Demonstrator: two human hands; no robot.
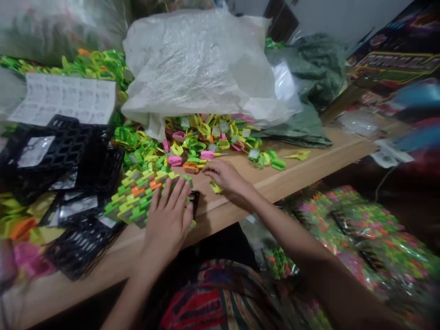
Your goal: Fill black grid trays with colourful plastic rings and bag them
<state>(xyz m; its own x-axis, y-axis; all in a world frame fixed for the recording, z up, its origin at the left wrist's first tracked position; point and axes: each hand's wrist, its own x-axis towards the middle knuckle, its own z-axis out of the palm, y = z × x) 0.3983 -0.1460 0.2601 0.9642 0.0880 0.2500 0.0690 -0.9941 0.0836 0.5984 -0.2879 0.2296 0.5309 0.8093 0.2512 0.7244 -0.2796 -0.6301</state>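
My left hand [170,213] lies flat, fingers stretched, over a block of small green, yellow and orange plastic toy pieces [137,195] standing in close rows. A dark tray edge [195,201] shows just right of its fingers. My right hand [223,176] is bent over the table, its fingers curled beside an orange piece [190,167]. A yellow toy piece [216,187] sticks out beneath that hand, apparently in its grip; the thumb is hidden. Behind both hands spreads a loose pile of similar pieces [206,133] in green, yellow and pink, some with round labels.
Black lattice trays [82,156] are stacked at left beside a printed sheet [68,98]. A white plastic sack [206,64] covers the back of the pile. A single yellow piece [299,156] lies toward the right. Bagged packs [360,220] of colourful pieces sit below the wooden table's edge [292,176].
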